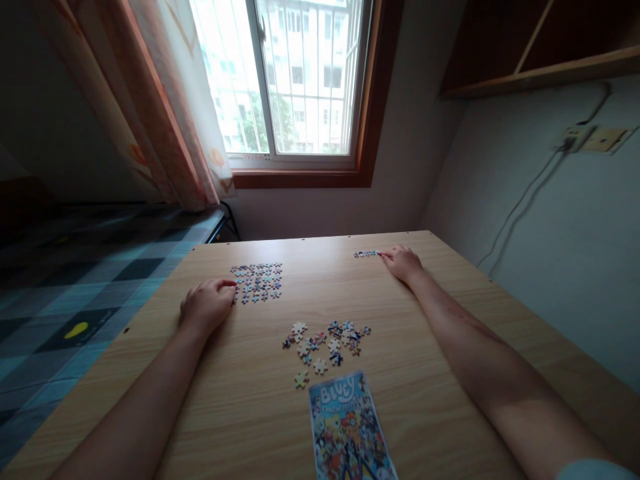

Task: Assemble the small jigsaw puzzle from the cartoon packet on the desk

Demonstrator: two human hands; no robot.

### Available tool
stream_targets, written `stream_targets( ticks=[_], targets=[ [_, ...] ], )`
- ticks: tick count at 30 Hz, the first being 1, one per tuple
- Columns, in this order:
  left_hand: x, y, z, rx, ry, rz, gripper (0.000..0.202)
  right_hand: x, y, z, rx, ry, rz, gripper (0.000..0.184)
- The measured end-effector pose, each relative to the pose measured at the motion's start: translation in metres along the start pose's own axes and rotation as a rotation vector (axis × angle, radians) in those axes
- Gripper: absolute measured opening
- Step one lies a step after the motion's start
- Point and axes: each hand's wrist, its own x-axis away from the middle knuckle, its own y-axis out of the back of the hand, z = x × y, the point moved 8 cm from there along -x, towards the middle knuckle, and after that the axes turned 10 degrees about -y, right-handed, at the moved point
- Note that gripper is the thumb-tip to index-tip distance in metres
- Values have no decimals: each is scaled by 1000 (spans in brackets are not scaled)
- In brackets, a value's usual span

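My left hand (206, 303) rests on the wooden table beside a block of small jigsaw puzzle pieces (258, 283) laid out in spaced rows. Its fingers reach loosely toward the block's left edge, with no piece visible in them. Farther off to the right, my right hand (403, 262) has its fingertips pinched at the right end of a short row of puzzle pieces (366, 254). The piece at those fingertips is mostly hidden. Between my arms lies a loose pile of puzzle pieces (334, 345), some showing printed sides and others pale ones.
A colourful "Bluey" picture card or box (350, 427) lies at the table's near edge, below the pile. Left of the table (250, 400) is a bed with a checked cover (100, 267). A window (305, 80) is behind; a cable (517, 200) hangs on the right wall.
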Motion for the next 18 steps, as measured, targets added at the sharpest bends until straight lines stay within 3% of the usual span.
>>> stream_targets(
  ticks=[18],
  targets=[
    [-1, -2, 0, -11, 0, 16, 34, 2, -2, -3, -44, -15, -36, 36]
  ],
)
